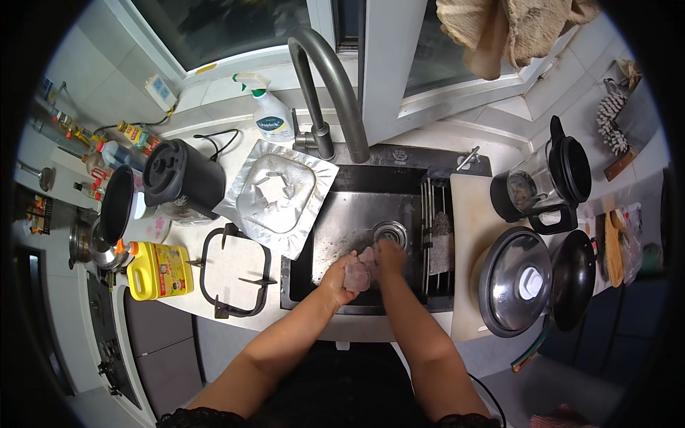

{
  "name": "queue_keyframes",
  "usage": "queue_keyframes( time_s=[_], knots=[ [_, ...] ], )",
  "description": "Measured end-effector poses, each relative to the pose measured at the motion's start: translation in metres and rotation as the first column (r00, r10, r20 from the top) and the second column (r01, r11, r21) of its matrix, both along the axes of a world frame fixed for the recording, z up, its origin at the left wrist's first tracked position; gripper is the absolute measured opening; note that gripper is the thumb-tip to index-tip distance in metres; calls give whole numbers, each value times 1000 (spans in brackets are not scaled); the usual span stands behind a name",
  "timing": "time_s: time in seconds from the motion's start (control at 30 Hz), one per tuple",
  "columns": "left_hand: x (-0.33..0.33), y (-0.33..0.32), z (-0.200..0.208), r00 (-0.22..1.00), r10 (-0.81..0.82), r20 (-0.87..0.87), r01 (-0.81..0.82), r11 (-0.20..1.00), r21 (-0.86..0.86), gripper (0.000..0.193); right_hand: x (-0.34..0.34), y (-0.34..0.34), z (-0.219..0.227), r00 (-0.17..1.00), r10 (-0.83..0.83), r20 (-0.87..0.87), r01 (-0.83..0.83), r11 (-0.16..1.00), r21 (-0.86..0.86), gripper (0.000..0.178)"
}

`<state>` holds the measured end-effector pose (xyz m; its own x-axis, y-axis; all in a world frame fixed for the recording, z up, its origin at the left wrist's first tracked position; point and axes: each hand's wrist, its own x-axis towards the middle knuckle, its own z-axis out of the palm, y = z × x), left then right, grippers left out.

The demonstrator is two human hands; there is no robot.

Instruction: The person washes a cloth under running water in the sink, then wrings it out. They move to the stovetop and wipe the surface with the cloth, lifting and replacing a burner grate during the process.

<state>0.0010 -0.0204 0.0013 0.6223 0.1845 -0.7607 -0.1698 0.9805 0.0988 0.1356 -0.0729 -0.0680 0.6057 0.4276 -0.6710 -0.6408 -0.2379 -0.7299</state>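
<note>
Over the near part of the dark sink point(296, 267), my left hand point(337, 279) is closed on a crumpled pinkish-grey rag point(359, 275). The rag looks soft and folded, and part of it reaches toward the other hand. Right beside it, my right hand point(390, 258) is low in the basin, close to the round metal drain point(390, 232). Motion smears its fingers, so whether it grips the rag cannot be told. A dark gooseneck faucet point(342, 78) arches above the basin; no water stream shows.
Left of the sink lie a foil stove liner point(242, 207) and a black burner grate point(205, 265), near a yellow jug point(160, 269). A spray bottle point(272, 118) stands behind. On the right are a rack point(428, 235), a cutting board point(467, 250), a blender point(539, 182) and a lidded pan point(515, 282).
</note>
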Motion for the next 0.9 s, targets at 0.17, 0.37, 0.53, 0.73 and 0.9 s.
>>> queue_keyframes(
  time_s=[0.17, 0.37, 0.53, 0.73, 0.9],
  knots=[
    [-9, 21, 3, 992, -23, 124, 26, 999, -24, 36, 11, -30, 78, 682, 316, -659, 75, 867, 493, 32],
    [-21, 42, -14, 999, -53, -3, 53, 998, 20, 48, 15, -46, 79, 849, 475, -232, -397, 863, 313, 40],
    [-11, 40, -3, 962, -48, -268, 84, 988, 127, 50, 32, -46, 67, 900, 288, -325, -193, 936, 294, 32],
    [-9, 25, -50, 759, 66, 648, -40, 998, -56, 39, -71, -22, 103, 414, 122, 902, -424, 903, 73, 28],
    [19, 0, -2, 1000, -8, 18, 9, 999, -33, 19, -45, -3, 57, 593, 98, 799, -85, 995, -60, 11]
  ],
)
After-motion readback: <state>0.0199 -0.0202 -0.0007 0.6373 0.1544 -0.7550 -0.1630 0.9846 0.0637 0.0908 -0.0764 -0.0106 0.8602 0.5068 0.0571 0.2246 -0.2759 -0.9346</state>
